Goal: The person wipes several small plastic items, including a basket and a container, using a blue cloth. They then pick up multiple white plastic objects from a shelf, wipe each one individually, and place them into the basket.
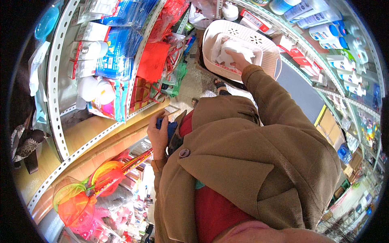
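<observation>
My right hand [238,60] reaches into a white plastic basket [209,36] with flower-shaped cutouts, at the top centre. Its fingers lie on a white item [235,50] inside a smaller white tray; whether they grip it cannot be told. Red print shows on packaging under that hand. My left hand [159,130] is closed around a dark blue cloth [171,127] beside the open brown coat [218,142], near the wooden shelf edge.
On the left, a white perforated metal shelf [57,91] holds boxed light bulbs [91,50] and blue packets [117,51]. Orange mesh nets [76,200] stand at lower left. Bottles [328,32] and red-white boxes [301,57] line the right shelves. A sandalled foot [220,85] is on the floor.
</observation>
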The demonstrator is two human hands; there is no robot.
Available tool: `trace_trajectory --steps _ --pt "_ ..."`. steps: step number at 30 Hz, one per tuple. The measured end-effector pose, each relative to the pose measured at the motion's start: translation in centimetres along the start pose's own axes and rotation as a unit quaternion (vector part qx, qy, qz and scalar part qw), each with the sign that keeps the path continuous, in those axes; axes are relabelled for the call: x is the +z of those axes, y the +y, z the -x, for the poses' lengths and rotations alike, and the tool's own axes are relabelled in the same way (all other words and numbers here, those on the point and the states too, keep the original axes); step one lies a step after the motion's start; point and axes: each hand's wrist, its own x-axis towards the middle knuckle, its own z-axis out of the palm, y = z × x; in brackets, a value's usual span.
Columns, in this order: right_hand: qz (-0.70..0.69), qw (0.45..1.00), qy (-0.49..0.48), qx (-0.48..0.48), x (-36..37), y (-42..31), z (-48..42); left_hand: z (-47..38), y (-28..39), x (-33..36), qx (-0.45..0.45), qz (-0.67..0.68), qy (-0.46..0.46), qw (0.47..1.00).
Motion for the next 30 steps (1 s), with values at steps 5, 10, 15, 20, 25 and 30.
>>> trace_trajectory --steps 5,10,15,20,25,30 --pt "0.020 0.999 -0.042 0.002 0.8 0.3 -1.1 1.0 -0.4 0.4 -0.033 0.008 0.031 0.999" --pt "0.062 0.998 -0.024 0.000 1.5 -0.3 -1.5 1.4 -0.5 0.9 -0.038 0.001 0.035 0.999" --pt "0.242 0.967 0.039 -0.067 0.7 0.8 -2.5 1.6 -0.5 1.2 -0.053 0.012 0.043 0.998" --pt "0.427 0.886 0.084 -0.160 1.6 2.4 -4.7 1.9 -1.0 1.3 -0.052 0.030 0.045 0.997" --pt "0.647 0.725 -0.070 -0.225 0.7 2.7 -5.7 2.1 -1.6 1.4 -0.054 0.014 0.046 0.997" --pt "0.732 0.583 -0.099 -0.338 -0.2 3.5 -7.8 2.5 -2.2 1.1 -0.030 0.013 0.063 0.997"
